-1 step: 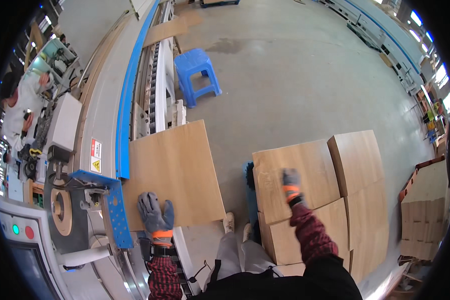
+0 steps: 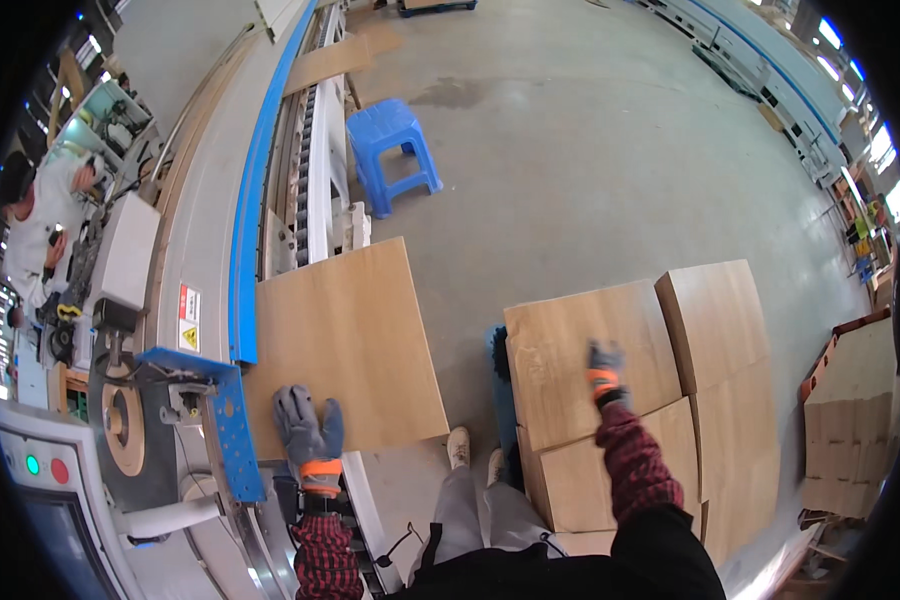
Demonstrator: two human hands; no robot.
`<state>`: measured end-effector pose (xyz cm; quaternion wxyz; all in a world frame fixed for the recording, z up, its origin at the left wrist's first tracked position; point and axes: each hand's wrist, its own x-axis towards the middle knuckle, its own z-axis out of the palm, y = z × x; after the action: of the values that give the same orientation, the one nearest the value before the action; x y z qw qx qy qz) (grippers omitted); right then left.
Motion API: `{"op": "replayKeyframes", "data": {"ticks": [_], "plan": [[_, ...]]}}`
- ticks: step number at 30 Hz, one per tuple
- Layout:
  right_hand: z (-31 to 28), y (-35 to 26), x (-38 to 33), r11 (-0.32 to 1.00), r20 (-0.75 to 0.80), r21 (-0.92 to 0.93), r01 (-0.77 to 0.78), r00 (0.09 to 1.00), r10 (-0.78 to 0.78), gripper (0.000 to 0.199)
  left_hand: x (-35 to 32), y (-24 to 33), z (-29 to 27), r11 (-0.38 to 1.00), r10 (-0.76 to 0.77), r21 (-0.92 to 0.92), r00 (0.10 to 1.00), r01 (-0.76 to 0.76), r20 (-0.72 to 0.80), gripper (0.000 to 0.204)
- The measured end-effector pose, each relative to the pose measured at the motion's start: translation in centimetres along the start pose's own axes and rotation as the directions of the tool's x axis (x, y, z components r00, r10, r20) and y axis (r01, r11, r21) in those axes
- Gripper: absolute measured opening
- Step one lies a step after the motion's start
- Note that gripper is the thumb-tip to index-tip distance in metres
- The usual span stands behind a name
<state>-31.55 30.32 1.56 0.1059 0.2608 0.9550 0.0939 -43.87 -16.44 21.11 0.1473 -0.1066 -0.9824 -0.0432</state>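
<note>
From above, the person's gloved left hand (image 2: 308, 430) lies flat, fingers spread, on the near edge of a square light-brown wooden panel (image 2: 345, 335) resting on the long grey-and-blue machine bed (image 2: 210, 250). The gloved right hand (image 2: 604, 367) presses open-palmed on the top board of a stack of similar light-brown panels (image 2: 580, 360) to the right. A blue plastic stool (image 2: 395, 150) stands on the concrete floor (image 2: 590, 160) beyond. Another person in white (image 2: 45, 225) works at far left.
</note>
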Motion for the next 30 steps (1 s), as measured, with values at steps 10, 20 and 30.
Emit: {"op": "replayKeyframes", "data": {"ticks": [10, 20, 30], "plan": [[5.3, 17.6, -0.5, 0.541, 0.242, 0.339, -0.77, 0.627, 0.741, 0.083, -14.1, 20.9, 16.1, 0.701, 0.129, -0.667, 0.874, 0.254, 0.468, 0.043], [4.6, 11.9, -1.9, 0.557, 0.38, 0.503, -0.661, 0.748, 0.544, 0.071, -11.0, 18.6, 19.3, 0.357, -0.198, -0.494, 0.581, 0.793, 0.789, 0.059], [2.9, -1.6, -12.5, 0.469, 0.245, 0.858, -0.209, 0.969, -0.017, 0.052, -15.5, 7.7, -8.3, 0.273, -0.525, -0.496, 0.56, 0.824, 0.641, 0.037]]}}
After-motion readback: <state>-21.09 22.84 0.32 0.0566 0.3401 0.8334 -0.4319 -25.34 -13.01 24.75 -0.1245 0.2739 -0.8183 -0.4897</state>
